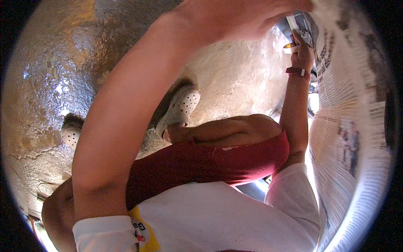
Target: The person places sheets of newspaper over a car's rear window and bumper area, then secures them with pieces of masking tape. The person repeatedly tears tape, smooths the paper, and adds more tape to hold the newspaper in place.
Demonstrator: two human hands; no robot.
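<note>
A large printed newspaper sheet (pixel 336 105) stands along my right side, curved and blurred toward the picture's edge. Across the top stretches my left arm, and my left hand (pixel 289 8) reaches the sheet's upper end; its fingers are cut off or blurred. Lower down, my right hand (pixel 302 52) is closed, a dark red band round its wrist. Beside its fingers shows a small yellow-and-white object (pixel 289 46). Just beyond them is a black-and-white printed piece (pixel 300 27). What exactly the fingers hold is unclear.
I crouch on a rough, wet-looking floor (pixel 54 88) in dark red shorts (pixel 201 164) and a white shirt. Light perforated clogs (pixel 184 103) are on my feet. A thin wire loop (pixel 48 185) lies at the lower left.
</note>
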